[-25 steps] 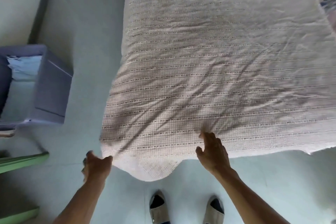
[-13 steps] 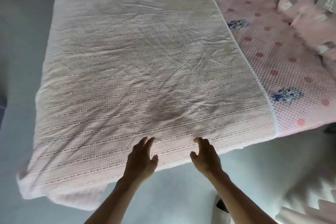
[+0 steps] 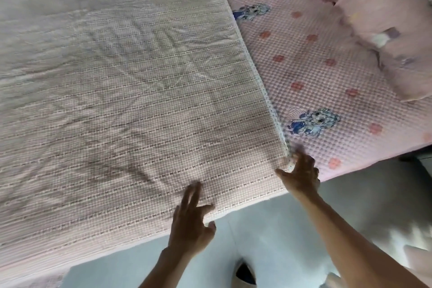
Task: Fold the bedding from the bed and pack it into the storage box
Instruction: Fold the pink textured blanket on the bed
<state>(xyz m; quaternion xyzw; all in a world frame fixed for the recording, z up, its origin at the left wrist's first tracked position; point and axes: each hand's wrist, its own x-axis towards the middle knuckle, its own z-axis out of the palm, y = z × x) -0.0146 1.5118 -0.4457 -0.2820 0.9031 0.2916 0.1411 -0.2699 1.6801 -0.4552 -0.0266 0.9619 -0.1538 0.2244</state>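
A: Spread over the left part of the bed: a pale pink woven blanket, lying flat, faintly creased, with dotted stripes running left to right. Long axis away from the near edge of the bed, toward the far edge.

B: And the left hand?

A: At the near edge of the bed, fingers straight and spread, tips resting on the blanket's near hem. Released, grasping nothing.

B: The right hand?

A: Further right, at the blanket's near right corner, where a white-trimmed side hem meets the near edge. Fingers curled at that corner; blurred, so cannot tell whether pinching the cloth or only touching.

B: Right of that hem?

A: Bare pink waffle sheet with red flowers and printed cartoon girls. Pink pillows heaped toward the far right corner of the bed.

B: Relation for the next move?

A: Corner directly under the right hand, clearly the nearer one; left hand just along the same near edge. Probably a lift of that corner and a carry leftward across the blanket for a lengthwise fold.

B: Storage box?

A: Not in view.
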